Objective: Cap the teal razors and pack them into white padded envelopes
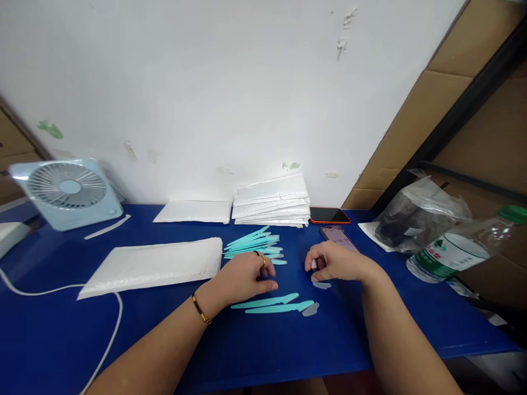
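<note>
My left hand (pixel 249 277) hovers over the blue table, fingers loosely bent and thumb apart, with nothing visible between them. Behind it lies a fanned pile of teal eyebrow razors (pixel 251 245), partly hidden by its fingers. Two more teal razors lie in front: an upper one (pixel 263 302) and a lower one (pixel 275 309) with a clear cap (pixel 310 310) at its blade end. My right hand (pixel 335 263) is at the right, fingers curled with a gap to the thumb. A small pale spot shows between them; I cannot make it out. Just below its thumb is another clear blade cap (pixel 322 285).
White padded mailers (pixel 272 200) are stacked by the wall, with one mailer (pixel 193 211) beside them and a larger one (pixel 156 266) at left. Two phones (pixel 329 215) lie behind my right hand. A fan (pixel 69 192), white cable (pixel 117 323), water bottle (pixel 453 252) and plastic bag (pixel 420 211) flank the area.
</note>
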### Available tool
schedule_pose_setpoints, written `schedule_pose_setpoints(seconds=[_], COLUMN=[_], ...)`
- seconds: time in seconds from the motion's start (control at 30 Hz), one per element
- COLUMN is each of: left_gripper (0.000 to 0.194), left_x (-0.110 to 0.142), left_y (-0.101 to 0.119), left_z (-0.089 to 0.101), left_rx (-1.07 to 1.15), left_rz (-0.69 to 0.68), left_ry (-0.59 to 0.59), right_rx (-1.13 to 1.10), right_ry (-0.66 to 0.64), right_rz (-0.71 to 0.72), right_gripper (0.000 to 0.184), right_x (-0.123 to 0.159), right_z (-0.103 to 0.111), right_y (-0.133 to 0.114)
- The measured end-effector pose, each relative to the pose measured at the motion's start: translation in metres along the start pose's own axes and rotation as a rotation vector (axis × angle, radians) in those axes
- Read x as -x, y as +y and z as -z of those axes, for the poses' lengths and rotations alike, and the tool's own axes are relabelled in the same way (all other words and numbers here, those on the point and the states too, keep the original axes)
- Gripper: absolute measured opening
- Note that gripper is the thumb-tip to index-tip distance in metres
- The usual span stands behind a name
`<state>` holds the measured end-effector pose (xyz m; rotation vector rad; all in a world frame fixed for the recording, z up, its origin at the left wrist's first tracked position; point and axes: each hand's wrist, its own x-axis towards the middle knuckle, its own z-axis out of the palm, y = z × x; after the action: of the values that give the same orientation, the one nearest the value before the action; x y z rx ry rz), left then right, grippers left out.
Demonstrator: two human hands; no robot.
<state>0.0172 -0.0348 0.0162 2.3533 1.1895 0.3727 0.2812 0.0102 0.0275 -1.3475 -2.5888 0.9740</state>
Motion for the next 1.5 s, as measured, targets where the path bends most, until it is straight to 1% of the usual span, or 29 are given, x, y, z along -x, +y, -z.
schedule_pose_setpoints(seconds=[0.07,0.1,0.13,0.23,0.3,0.33,0.43,0.47,0.57,0.63,0.73,0.87,0.9,1.0,1.07,1.13,1.2,1.27,1.3,1.33,1.4,1.47,1.5], left_gripper=[0.028,0.026,0.022,0.013,0.013,0.013,0.015,0.015,0.011,0.009,0.009,0.01,0.01,0.009,0.009,0.012,0.02,0.029,0.031,0.029,0.018,0.008,0.006], left_x=[0.001,0.0,-0.001,-0.004,-0.004,-0.004,-0.003,-0.003,-0.003,-0.004,-0.004,-0.005,-0.005,-0.007,-0.007,-0.005,-0.002,0.002,0.003,0.004,0.004,0.003,0.002], left_y=[0.0,-0.001,-0.003,-0.009,-0.01,-0.01,-0.008,-0.008,-0.008,-0.009,-0.008,-0.009,-0.01,-0.013,-0.012,-0.007,0.001,0.008,0.011,0.013,0.011,0.006,0.004], left_z=[-0.002,-0.003,-0.004,-0.005,-0.003,-0.002,-0.001,-0.002,-0.004,-0.004,-0.004,-0.004,-0.005,-0.005,-0.004,-0.003,-0.003,-0.005,-0.006,-0.008,-0.01,-0.009,-0.007], left_rx=[0.046,0.046,0.036,-0.027,-0.071,-0.085,-0.105,-0.108,-0.104,-0.092,-0.085,-0.087,-0.091,-0.126,-0.17,-0.181,-0.133,-0.067,-0.047,-0.043,-0.071,-0.122,-0.147], left_rz=[-0.034,-0.034,-0.025,0.015,0.023,0.022,0.013,0.013,0.017,0.027,0.039,0.044,0.047,0.061,0.071,0.068,0.022,-0.053,-0.085,-0.102,-0.082,-0.023,0.009], left_ry=[-0.093,-0.108,-0.103,-0.021,0.032,0.048,0.043,0.033,0.017,0.018,0.016,0.015,0.019,0.047,0.09,0.131,0.106,0.005,-0.049,-0.087,-0.097,-0.058,-0.035], right_rx=[-0.05,-0.093,-0.141,-0.245,-0.232,-0.205,-0.118,-0.091,-0.031,0.01,0.054,0.056,0.059,0.082,0.066,0.013,-0.037,-0.061,-0.06,-0.05,-0.024,-0.035,-0.065], right_ry=[-0.109,-0.13,-0.12,0.003,0.061,0.055,-0.023,-0.041,-0.042,-0.006,0.067,0.062,0.077,0.17,0.215,0.224,0.165,0.022,-0.064,-0.137,-0.213,-0.224,-0.212], right_rz=[-0.075,-0.11,-0.139,-0.174,-0.148,-0.119,0.011,0.056,0.134,0.135,0.111,0.149,0.16,0.178,0.164,0.146,0.153,0.161,0.155,0.142,0.107,0.06,0.024], right_gripper=[0.024,0.024,0.023,0.017,0.018,0.021,0.032,0.032,0.017,0.012,0.011,0.009,0.008,0.008,0.009,0.012,0.016,0.021,0.024,0.027,0.031,0.028,0.026], right_x=[0.0,-0.002,-0.004,-0.011,-0.009,-0.007,-0.002,-0.002,-0.007,-0.011,-0.014,-0.019,-0.021,-0.027,-0.026,-0.019,-0.008,0.001,0.005,0.006,0.005,0.001,-0.002], right_z=[-0.002,-0.005,-0.009,-0.014,-0.011,-0.008,-0.001,0.0,-0.005,-0.009,-0.012,-0.019,-0.023,-0.03,-0.028,-0.02,-0.01,-0.003,-0.002,-0.002,-0.007,-0.015,-0.018], right_y=[0.004,0.004,0.004,0.0,-0.002,-0.003,-0.005,-0.006,-0.009,-0.01,-0.011,-0.02,-0.023,-0.029,-0.031,-0.03,-0.028,-0.028,-0.027,-0.027,-0.027,-0.025,-0.024])
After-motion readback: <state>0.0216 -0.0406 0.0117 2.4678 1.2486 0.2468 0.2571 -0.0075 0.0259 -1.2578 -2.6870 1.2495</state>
